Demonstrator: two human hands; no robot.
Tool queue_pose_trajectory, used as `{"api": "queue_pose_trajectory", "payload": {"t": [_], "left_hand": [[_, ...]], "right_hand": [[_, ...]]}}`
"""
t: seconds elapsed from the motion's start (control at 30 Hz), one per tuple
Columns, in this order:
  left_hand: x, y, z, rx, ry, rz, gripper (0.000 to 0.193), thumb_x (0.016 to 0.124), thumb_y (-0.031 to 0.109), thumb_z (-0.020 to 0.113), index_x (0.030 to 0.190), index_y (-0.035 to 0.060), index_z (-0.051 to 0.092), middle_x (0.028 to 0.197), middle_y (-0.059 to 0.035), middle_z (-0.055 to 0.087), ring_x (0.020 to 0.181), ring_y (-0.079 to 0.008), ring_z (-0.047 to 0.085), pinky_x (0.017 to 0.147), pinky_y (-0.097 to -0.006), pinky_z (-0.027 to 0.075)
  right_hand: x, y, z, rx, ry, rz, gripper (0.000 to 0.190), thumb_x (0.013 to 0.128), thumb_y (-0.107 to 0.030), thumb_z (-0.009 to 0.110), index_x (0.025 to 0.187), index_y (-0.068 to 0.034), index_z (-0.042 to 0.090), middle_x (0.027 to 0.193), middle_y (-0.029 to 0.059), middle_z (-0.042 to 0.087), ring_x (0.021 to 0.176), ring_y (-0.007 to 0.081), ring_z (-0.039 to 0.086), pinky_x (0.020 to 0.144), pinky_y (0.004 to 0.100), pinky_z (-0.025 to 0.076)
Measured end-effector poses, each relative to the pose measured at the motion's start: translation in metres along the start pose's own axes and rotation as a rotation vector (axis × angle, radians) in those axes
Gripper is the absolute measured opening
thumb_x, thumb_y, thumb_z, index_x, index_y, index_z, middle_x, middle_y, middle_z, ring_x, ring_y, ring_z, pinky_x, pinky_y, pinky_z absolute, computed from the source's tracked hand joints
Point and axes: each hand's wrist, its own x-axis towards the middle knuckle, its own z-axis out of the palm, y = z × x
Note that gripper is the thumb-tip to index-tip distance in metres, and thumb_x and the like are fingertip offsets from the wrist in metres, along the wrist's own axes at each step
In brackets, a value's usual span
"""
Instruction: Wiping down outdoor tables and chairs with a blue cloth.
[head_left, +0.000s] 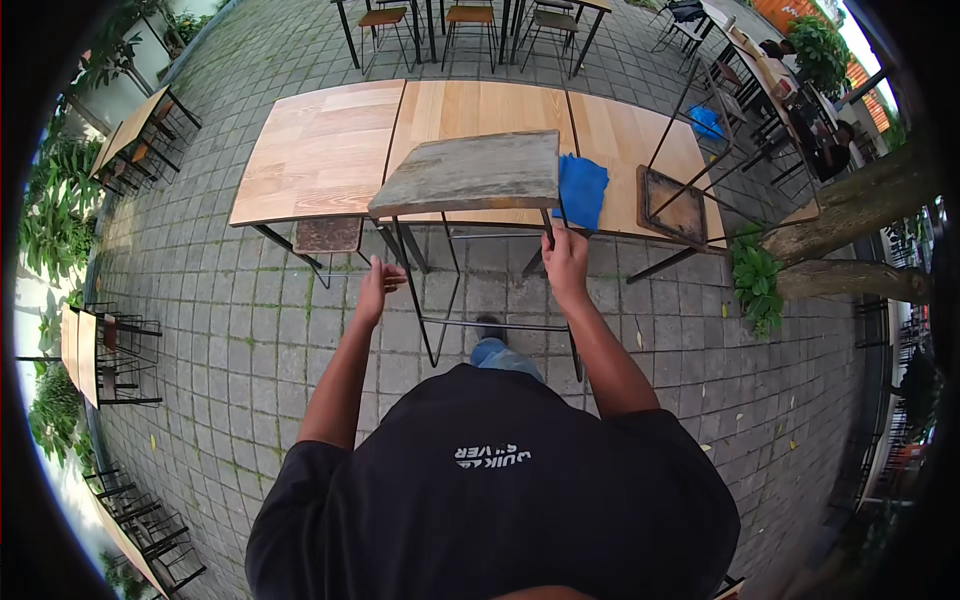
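A stool with a weathered grey wooden seat (472, 169) and thin black metal legs (415, 292) is tilted in front of me, before a row of joined wooden tables (322, 142). My right hand (568, 262) is closed around a leg just under the right side of the seat. Beside the left leg, my left hand (381, 285) has its fingers extended and grips nothing; whether the fingertips touch the metal I cannot tell. A blue cloth (583, 191) shows past the seat's right edge, over the right-hand table, just above my right hand.
An upturned stool (673, 202) rests on the table's right end. Another stool (328, 236) stands partly under the left table. Tree trunks (847, 214) and a leafy plant (754, 277) border the right. People sit at a long table (776, 90) farther off. Paving (247, 337) surrounds me.
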Motion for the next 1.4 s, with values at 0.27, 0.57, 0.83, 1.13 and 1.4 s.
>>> {"api": "queue_pose_trajectory", "payload": {"t": [0.27,0.57,0.83,1.13,1.4], "left_hand": [[-0.014,0.112,0.011,-0.389,-0.329,-0.428,0.097,0.102,0.08,0.049,0.158,0.0008,0.05,0.147,-0.0191,0.066,0.132,-0.033,0.067,0.109,-0.0435,0.055],[-0.096,0.005,0.063,-0.085,-0.047,-0.412,0.075,0.105,0.058,0.068,0.149,-0.0021,0.057,0.135,-0.0145,0.071,0.119,-0.0234,0.068,0.103,-0.0379,0.053],[-0.104,-0.103,0.106,0.115,0.076,-0.171,0.057,0.105,0.041,0.074,0.141,-0.0027,0.064,0.127,-0.0155,0.076,0.116,-0.024,0.07,0.104,-0.0381,0.052],[-0.028,-0.262,0.107,0.167,0.241,-0.188,0.056,0.108,0.042,0.069,0.138,-0.0045,0.065,0.125,-0.0153,0.076,0.116,-0.0209,0.068,0.104,-0.0353,0.051],[0.038,-0.353,0.127,0.221,0.315,-0.109,0.051,0.107,0.038,0.072,0.134,-0.0056,0.068,0.12,-0.0133,0.077,0.11,-0.0181,0.068,0.099,-0.0337,0.052]], "right_hand": [[-0.156,-0.048,-0.013,-0.354,-0.182,-0.272,0.05,0.113,-0.025,0.049,0.071,0.001,0.057,0.06,0.0077,0.056,0.056,0.0151,0.052,0.055,0.0352,0.04],[-0.106,-0.02,-0.057,-0.007,-0.052,0.77,0.08,0.108,-0.071,0.046,0.148,-0.003,0.059,0.135,0.0114,0.072,0.114,0.0232,0.07,0.097,0.0393,0.055],[-0.133,0.188,-0.076,-0.369,0.174,0.521,0.046,0.097,-0.041,0.082,0.111,0.003,0.076,0.101,0.0115,0.079,0.096,0.0205,0.074,0.087,0.0378,0.057],[-0.11,0.369,-0.067,-0.478,0.187,0.248,0.034,0.097,-0.03,0.082,0.103,0.003,0.075,0.089,0.0104,0.079,0.08,0.0194,0.074,0.076,0.0368,0.057],[-0.071,0.479,-0.079,-0.504,0.201,0.262,0.033,0.096,-0.03,0.083,0.101,0.001,0.076,0.088,0.0113,0.079,0.078,0.0209,0.074,0.074,0.037,0.057]]}}
